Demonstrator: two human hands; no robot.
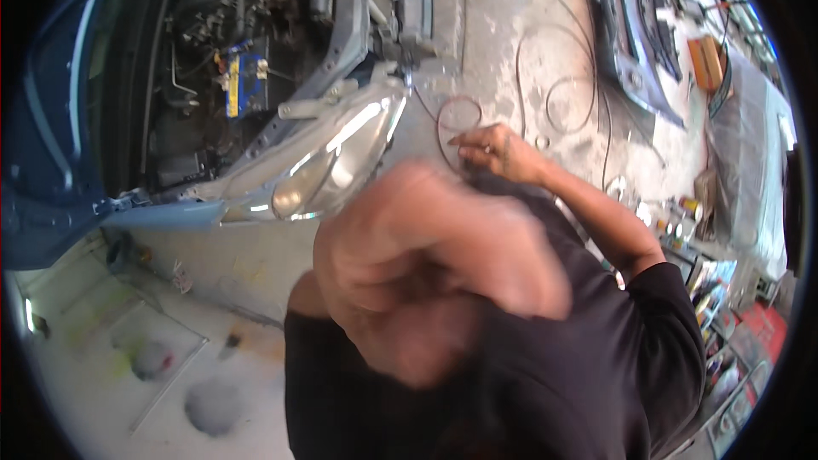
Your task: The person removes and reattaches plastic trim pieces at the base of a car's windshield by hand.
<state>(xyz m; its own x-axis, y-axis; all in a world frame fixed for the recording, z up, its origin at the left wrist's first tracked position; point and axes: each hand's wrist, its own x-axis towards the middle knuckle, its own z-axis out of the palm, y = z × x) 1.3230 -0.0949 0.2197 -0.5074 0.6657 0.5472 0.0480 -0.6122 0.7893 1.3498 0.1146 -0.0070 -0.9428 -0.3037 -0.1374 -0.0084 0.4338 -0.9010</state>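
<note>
Close up and smeared by motion, my left hand (426, 264) fills the middle of the view in front of my dark shirt. Its fingers seem bent, but the blur hides whether they hold anything. My right hand (498, 152) is farther off, above the grey floor, its fingers curled together and pointing left. Whatever lies between those fingertips, if anything, is too small to make out. A clear car headlight (332, 162) sits at the front corner of a blue car, left of both hands. Neither hand appears to touch it.
Behind the headlight lies the exposed engine bay (204, 17) with a blue and yellow battery (247, 85). A thin hose (521, 77) loops over the floor. Farther right are a detached body panel (635, 77), a cardboard box (705, 64), a plastic-covered object (750, 136) and cluttered cans.
</note>
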